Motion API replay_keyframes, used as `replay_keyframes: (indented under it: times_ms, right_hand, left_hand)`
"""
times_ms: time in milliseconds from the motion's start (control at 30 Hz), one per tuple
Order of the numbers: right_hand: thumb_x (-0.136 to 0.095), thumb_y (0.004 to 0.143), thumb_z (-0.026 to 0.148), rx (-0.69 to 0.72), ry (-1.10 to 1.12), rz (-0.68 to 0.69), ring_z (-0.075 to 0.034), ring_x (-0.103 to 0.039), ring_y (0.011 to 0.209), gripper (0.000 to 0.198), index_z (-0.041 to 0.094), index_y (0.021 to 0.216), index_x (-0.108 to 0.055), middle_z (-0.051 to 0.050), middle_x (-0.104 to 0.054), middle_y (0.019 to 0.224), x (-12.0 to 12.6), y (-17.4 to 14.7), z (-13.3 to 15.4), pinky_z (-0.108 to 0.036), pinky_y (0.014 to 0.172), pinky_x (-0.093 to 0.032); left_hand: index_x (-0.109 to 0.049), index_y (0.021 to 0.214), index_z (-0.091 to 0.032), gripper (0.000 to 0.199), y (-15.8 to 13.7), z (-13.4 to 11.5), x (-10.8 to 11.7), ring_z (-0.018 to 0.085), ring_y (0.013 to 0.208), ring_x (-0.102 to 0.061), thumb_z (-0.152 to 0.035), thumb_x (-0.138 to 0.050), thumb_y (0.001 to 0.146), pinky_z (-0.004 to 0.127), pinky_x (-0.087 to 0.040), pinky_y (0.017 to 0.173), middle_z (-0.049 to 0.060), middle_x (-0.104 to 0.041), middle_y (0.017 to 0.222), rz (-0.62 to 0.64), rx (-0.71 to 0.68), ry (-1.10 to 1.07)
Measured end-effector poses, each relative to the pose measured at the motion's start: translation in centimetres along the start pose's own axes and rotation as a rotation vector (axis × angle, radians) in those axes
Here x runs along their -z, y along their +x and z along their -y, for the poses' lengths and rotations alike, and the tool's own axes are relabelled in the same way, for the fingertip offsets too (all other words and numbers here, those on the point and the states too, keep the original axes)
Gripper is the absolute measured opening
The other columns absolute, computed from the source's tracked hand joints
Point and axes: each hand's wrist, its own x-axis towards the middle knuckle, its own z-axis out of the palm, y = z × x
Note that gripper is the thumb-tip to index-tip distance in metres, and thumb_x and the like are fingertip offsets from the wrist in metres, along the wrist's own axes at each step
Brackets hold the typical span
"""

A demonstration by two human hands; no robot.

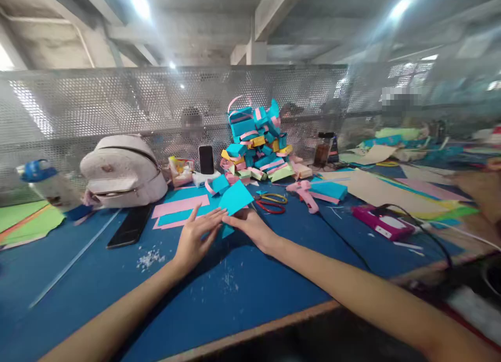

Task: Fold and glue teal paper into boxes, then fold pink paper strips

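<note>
A folded piece of blue paper (237, 197) is raised above the table between my hands. My right hand (255, 229) grips its lower edge, thumb on the near side, with the other fingers mostly hidden behind the paper. My left hand (199, 235) has its fingers stretched out, and the fingertips touch the paper's lower left edge. Just behind my left hand lie flat blue and pink paper strips (180, 205). A small blue paper box with a pink handle (217, 185) stands past the held piece.
Finished paper boxes (256, 148) are heaped at the back. A pink glue gun (305, 194), scissors (270, 202) and a magenta device (382, 222) are to the right. At left are a phone (130, 227), a white backpack (123, 174) and a bottle (50, 184).
</note>
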Motion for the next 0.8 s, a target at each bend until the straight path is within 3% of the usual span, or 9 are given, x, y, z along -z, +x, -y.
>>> replay_keyframes:
  times_ms: [133, 267, 400, 500, 600, 800]
  right_hand:
    - [-0.077, 0.076, 0.044, 0.011, 0.013, 0.007, -0.014, -0.052, 0.068, 0.029, 0.018, 0.087, -0.07, 0.001, -0.065, 0.076, 0.1, 0.0, 0.6, -0.028, 0.067, -0.038]
    - [-0.075, 0.077, 0.045, -0.012, 0.026, 0.009, -0.016, -0.055, 0.068, 0.028, 0.017, 0.078, -0.071, 0.0, -0.065, 0.071, 0.3, 0.0, 1.2, -0.03, 0.069, -0.041]
    - [-0.076, 0.074, 0.046, -0.02, 0.044, 0.013, -0.02, -0.061, 0.078, 0.032, 0.018, 0.088, -0.072, -0.002, -0.069, 0.079, 0.4, 0.1, 1.5, -0.033, 0.075, -0.046]
    - [-0.077, 0.073, 0.047, -0.018, 0.053, 0.014, -0.021, -0.062, 0.083, 0.037, 0.018, 0.096, -0.072, -0.003, -0.07, 0.086, 0.3, 0.2, 1.7, -0.033, 0.078, -0.047]
    - [-0.077, 0.073, 0.047, -0.027, 0.038, 0.0, -0.019, -0.059, 0.076, 0.034, 0.018, 0.088, -0.071, -0.002, -0.068, 0.079, 0.3, 0.1, 1.7, -0.031, 0.072, -0.046]
    - [-0.076, 0.073, 0.048, -0.032, -0.008, -0.028, -0.014, -0.048, 0.063, 0.032, 0.017, 0.071, -0.066, 0.001, -0.058, 0.064, 0.4, 0.2, 1.4, -0.028, 0.061, -0.038]
  left_hand:
    - [-0.053, 0.137, -0.035, 0.048, 0.1, -0.2, -0.1, 0.025, 0.127, -0.058, -0.023, -0.063, 0.092, 0.058, -0.015, 0.12, 0.006, -0.062, 0.137, 0.013, 0.022, -0.028]
    - [-0.047, 0.142, -0.032, 0.063, 0.1, -0.2, -0.4, 0.028, 0.128, -0.057, -0.032, -0.073, 0.084, 0.055, -0.025, 0.118, 0.008, -0.059, 0.14, -0.005, 0.065, -0.076]
    - [-0.054, 0.137, -0.03, 0.055, 0.2, -0.3, -0.3, 0.027, 0.124, -0.061, -0.032, -0.073, 0.084, 0.052, -0.03, 0.117, 0.007, -0.064, 0.135, -0.057, 0.119, -0.118]
    - [-0.059, 0.132, -0.028, 0.049, 0.3, -0.6, -0.1, 0.028, 0.123, -0.061, -0.032, -0.072, 0.085, 0.048, -0.04, 0.111, 0.008, -0.065, 0.133, -0.083, 0.159, -0.143]
    - [-0.06, 0.13, -0.027, 0.046, 0.4, -0.9, 0.0, 0.027, 0.124, -0.06, -0.031, -0.071, 0.086, 0.042, -0.049, 0.103, 0.009, -0.065, 0.133, -0.088, 0.173, -0.163]
    - [-0.065, 0.125, -0.028, 0.046, 0.3, -0.4, -0.1, 0.027, 0.123, -0.061, -0.028, -0.076, 0.081, 0.043, -0.044, 0.108, 0.008, -0.066, 0.131, -0.085, 0.133, -0.173]
